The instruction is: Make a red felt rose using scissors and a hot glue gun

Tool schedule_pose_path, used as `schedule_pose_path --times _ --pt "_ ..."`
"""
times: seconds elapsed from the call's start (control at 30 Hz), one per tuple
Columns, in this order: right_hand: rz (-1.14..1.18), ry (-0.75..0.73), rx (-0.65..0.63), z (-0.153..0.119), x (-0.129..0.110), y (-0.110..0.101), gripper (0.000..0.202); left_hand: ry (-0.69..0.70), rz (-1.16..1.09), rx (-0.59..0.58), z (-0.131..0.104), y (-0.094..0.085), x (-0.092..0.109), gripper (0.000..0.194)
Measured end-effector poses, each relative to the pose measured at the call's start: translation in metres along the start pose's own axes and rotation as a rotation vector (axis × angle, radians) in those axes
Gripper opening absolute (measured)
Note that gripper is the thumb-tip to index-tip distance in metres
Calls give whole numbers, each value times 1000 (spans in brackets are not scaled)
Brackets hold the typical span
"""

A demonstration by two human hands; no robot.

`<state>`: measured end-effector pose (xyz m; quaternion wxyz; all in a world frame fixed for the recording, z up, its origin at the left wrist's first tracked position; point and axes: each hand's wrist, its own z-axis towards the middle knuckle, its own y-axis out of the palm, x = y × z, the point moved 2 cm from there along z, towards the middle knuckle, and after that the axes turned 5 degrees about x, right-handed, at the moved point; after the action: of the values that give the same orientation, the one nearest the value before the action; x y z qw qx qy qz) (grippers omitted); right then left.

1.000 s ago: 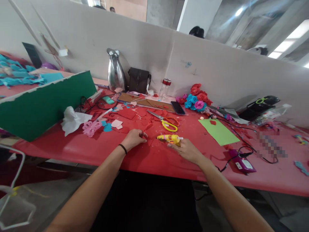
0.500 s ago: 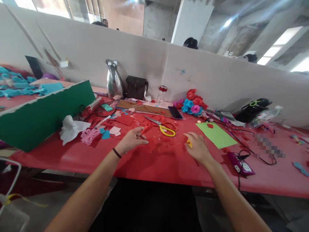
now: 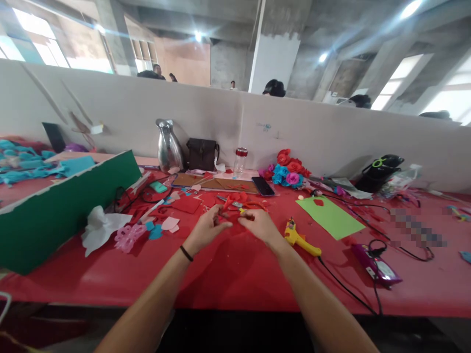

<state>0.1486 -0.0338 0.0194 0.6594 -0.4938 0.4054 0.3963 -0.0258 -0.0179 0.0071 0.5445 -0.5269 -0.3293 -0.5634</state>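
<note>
In the middle of the table my left hand (image 3: 209, 226) pinches a rolled piece of red paper (image 3: 228, 202) that sticks up past the fingertips. My right hand (image 3: 258, 224) is close by on the right, thumb and fingers bent together towards the paper; whether anything is between them is hidden. Behind the hands lie scissors (image 3: 237, 204), their yellow handle mostly covered by my right hand. A yellow hot glue gun (image 3: 300, 239) rests on the table beside my right forearm, its cable running to the front edge.
Coloured paper petals (image 3: 170, 224) and white tissue (image 3: 101, 225) lie to the left, by a green board (image 3: 73, 208). Towards the back are a steel jug (image 3: 170, 147), a glass jar (image 3: 240, 163), a phone (image 3: 262, 186) and paper roses (image 3: 290, 169). Green paper (image 3: 329, 215) and a purple power box (image 3: 376, 264) are right.
My right hand has let go of the glue gun, which now lies on the table, and has moved left to my left hand. The left hand still holds the red paper. The view has tilted up.
</note>
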Motion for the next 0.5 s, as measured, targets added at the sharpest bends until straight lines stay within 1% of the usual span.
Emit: schedule_pose_path --times 0.03,0.07,0.13,0.2,0.3,0.4,0.5 --pt "61 23 79 7 2 -3 9 27 -2 38 3 2 1 24" --pt "106 35 144 13 3 -6 13 41 -24 68 7 4 1 21" --pt "190 54 246 27 5 -10 22 26 -111 109 16 11 0 25" --pt "290 71 323 38 7 -11 26 -16 -230 109 26 19 -3 28" --pt "415 81 372 46 13 -8 29 -54 -353 107 39 33 -8 33" --pt "562 122 386 42 22 -2 27 -67 -356 141 46 41 -11 36" --pt "702 198 364 35 26 4 24 -101 -371 186 46 45 -15 31"
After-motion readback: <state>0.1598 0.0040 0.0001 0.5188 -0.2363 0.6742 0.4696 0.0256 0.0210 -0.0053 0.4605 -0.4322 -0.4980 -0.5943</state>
